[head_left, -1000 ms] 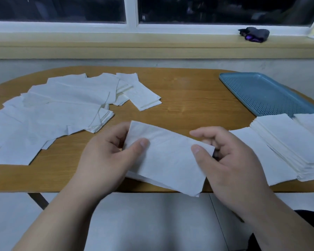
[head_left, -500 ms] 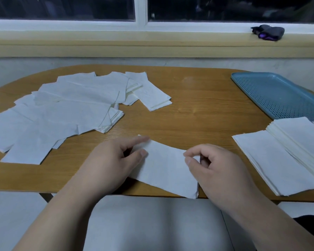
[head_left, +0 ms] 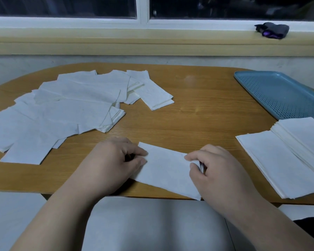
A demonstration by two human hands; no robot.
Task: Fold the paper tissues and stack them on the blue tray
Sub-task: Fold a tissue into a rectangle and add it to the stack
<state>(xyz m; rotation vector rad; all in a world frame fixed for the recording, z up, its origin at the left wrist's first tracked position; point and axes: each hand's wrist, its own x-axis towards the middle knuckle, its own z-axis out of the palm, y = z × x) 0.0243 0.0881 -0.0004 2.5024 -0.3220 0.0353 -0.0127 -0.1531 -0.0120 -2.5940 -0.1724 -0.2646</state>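
White paper tissue [head_left: 168, 171] lies flat as a long strip at the near edge of a wooden oval tabletop [head_left: 198, 113], its near right corner reaching the rim, and 2 bare hands hold its ends. The left hand [head_left: 114, 162] pinches the left end between thumb and fingers, while the right hand [head_left: 219, 171] grips the right end with curled fingers. Loose tissues [head_left: 62, 113] spread across the far left of the tabletop, a neat stack of folded tissues [head_left: 286, 156] sits at the right edge, and the blue tray [head_left: 279, 93] lies in the far right corner, touching the stack.
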